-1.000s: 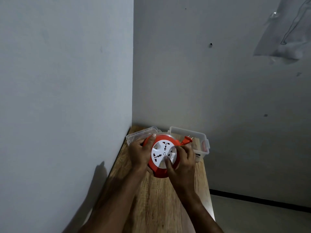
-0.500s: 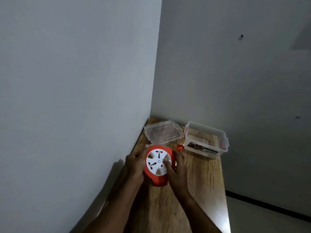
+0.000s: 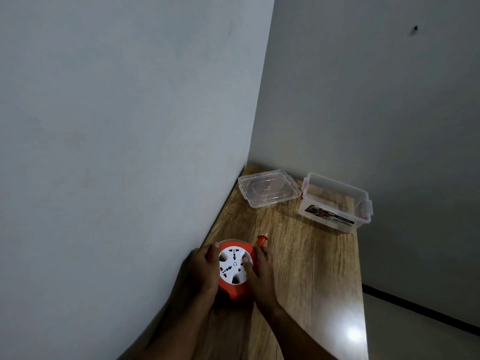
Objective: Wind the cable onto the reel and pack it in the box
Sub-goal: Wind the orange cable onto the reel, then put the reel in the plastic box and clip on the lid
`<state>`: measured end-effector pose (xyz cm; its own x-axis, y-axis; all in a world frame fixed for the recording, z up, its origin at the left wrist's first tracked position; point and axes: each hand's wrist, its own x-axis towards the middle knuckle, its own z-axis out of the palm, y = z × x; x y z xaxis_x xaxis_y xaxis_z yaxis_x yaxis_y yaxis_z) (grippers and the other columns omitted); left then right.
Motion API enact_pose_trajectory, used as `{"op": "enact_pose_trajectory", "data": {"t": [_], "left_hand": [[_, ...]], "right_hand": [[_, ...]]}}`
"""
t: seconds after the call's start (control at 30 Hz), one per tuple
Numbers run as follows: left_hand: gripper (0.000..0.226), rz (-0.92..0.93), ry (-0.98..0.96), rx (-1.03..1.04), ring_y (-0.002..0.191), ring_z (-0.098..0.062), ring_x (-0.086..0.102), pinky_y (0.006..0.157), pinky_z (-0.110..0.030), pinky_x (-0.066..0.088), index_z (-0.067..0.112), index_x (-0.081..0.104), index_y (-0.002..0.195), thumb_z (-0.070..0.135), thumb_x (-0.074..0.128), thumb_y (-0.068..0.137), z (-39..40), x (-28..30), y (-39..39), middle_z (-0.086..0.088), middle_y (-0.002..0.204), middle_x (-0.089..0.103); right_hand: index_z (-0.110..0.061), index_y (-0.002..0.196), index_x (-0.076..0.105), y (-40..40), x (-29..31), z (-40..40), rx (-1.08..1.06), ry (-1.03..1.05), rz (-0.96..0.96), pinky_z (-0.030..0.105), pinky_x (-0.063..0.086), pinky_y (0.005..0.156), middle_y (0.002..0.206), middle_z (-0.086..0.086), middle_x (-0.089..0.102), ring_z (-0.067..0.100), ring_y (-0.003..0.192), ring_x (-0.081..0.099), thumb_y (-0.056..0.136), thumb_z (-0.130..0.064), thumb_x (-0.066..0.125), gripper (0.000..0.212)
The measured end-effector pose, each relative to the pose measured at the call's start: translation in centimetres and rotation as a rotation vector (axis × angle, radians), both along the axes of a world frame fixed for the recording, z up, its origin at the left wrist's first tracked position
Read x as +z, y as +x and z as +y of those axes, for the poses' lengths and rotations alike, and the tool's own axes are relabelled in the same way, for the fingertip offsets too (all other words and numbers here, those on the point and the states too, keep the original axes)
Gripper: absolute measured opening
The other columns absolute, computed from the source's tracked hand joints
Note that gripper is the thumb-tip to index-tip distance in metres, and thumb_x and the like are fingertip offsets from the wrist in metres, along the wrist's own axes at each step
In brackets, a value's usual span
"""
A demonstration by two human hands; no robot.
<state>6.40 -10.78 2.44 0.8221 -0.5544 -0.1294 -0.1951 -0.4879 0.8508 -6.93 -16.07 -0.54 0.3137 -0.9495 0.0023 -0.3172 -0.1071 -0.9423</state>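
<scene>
The orange reel (image 3: 233,268) with its round white socket face sits on the near part of the wooden table (image 3: 311,268), close to the wall on the left. Both hands hold it. The left hand (image 3: 202,268) wraps around the reel's left side, fingers curled over the orange rim. The right hand (image 3: 261,271) grips the right side, with its thumb pressed on the white face. The small orange plug (image 3: 261,240) sticks out just past the right hand's fingers — it points up and away. Further back on the table lies the clear lid (image 3: 268,192), flat by the wall. Just beside it, to the right, stands the clear box (image 3: 335,203) — open on top, with a picture label on its front.
</scene>
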Motion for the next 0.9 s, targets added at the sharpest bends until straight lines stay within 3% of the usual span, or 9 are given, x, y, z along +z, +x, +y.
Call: {"op": "enact_pose_trajectory", "data": {"t": [0.1, 0.2, 0.3, 0.4, 0.5, 0.57, 0.73, 0.9], "left_hand": [[0.03, -0.013, -0.024, 0.013, 0.081, -0.012, 0.061, 0.06, -0.011, 0.04, 0.01, 0.074, 0.107, 0.035, 0.059, 0.101, 0.3, -1.6, 0.1, -0.01, 0.106, 0.073], [0.026, -0.04, -0.032, -0.006, 0.088, -0.014, 0.064, 0.064, -0.009, 0.038, 0.01, 0.074, 0.111, 0.029, 0.059, 0.102, 0.5, -2.8, 0.2, -0.009, 0.11, 0.071], [0.026, -0.052, -0.027, -0.037, 0.091, -0.016, 0.065, 0.067, -0.012, 0.042, 0.01, 0.072, 0.115, 0.026, 0.057, 0.103, 0.8, -3.4, 0.1, -0.007, 0.113, 0.069], [0.025, -0.044, -0.045, -0.041, 0.098, -0.023, 0.068, 0.078, -0.023, 0.049, 0.007, 0.072, 0.115, 0.023, 0.057, 0.103, 0.6, -4.3, 0.0, -0.011, 0.115, 0.07], [0.024, -0.038, -0.043, -0.044, 0.104, -0.027, 0.068, 0.085, -0.028, 0.05, 0.005, 0.071, 0.116, 0.02, 0.057, 0.103, 0.4, -4.9, 0.0, -0.013, 0.117, 0.07], [0.024, -0.037, -0.044, -0.048, 0.105, -0.027, 0.068, 0.087, -0.029, 0.05, 0.004, 0.071, 0.116, 0.019, 0.057, 0.103, 0.3, -5.2, 0.0, -0.014, 0.117, 0.07], [0.023, -0.048, -0.048, -0.069, 0.104, -0.026, 0.067, 0.085, -0.027, 0.048, 0.005, 0.072, 0.114, 0.019, 0.056, 0.103, 0.1, -5.8, 0.1, -0.012, 0.114, 0.071], [0.023, -0.074, -0.039, -0.103, 0.102, -0.022, 0.066, 0.083, -0.024, 0.042, 0.006, 0.072, 0.111, 0.019, 0.055, 0.104, -0.1, -5.8, 0.5, -0.01, 0.11, 0.071]], "right_hand": [[-0.022, 0.15, 0.039, 0.1, -1.2, 0.5, 0.017, 0.0, 0.019, 0.016, 0.045, 0.1, 0.146, -0.014, 0.035, -0.01, 0.124, 0.043, 0.102, -0.034, 0.055, 0.052], [-0.021, 0.152, 0.038, 0.2, -2.3, 0.8, 0.021, -0.002, 0.062, 0.006, 0.038, 0.095, 0.149, -0.011, 0.033, -0.003, 0.129, 0.041, 0.102, -0.036, 0.053, 0.054], [-0.022, 0.153, 0.036, 0.2, -3.2, 1.0, 0.023, 0.007, 0.076, 0.018, 0.04, 0.105, 0.149, -0.01, 0.033, 0.004, 0.134, 0.041, 0.102, -0.037, 0.053, 0.055], [-0.024, 0.154, 0.033, 0.2, -3.8, 1.0, 0.034, -0.009, 0.099, 0.027, 0.041, 0.11, 0.15, -0.009, 0.032, 0.005, 0.135, 0.039, 0.102, -0.039, 0.052, 0.057], [-0.024, 0.155, 0.03, 0.2, -3.8, 1.1, 0.047, -0.012, 0.146, 0.009, 0.033, 0.101, 0.151, -0.01, 0.029, 0.002, 0.134, 0.035, 0.103, -0.036, 0.051, 0.057], [-0.024, 0.155, 0.029, 0.3, -3.9, 1.2, 0.046, -0.013, 0.163, 0.006, 0.029, 0.099, 0.152, -0.008, 0.029, 0.002, 0.134, 0.034, 0.103, -0.036, 0.049, 0.056], [-0.022, 0.154, 0.029, 0.3, -4.4, 1.0, 0.058, -0.039, 0.231, 0.023, 0.03, 0.109, 0.156, -0.001, 0.027, 0.007, 0.137, 0.03, 0.104, -0.038, 0.045, 0.055], [-0.024, 0.155, 0.027, 0.4, -4.1, 1.1, 0.064, -0.044, 0.233, 0.024, 0.028, 0.11, 0.156, -0.002, 0.025, 0.008, 0.138, 0.028, 0.104, -0.039, 0.045, 0.056]]}}
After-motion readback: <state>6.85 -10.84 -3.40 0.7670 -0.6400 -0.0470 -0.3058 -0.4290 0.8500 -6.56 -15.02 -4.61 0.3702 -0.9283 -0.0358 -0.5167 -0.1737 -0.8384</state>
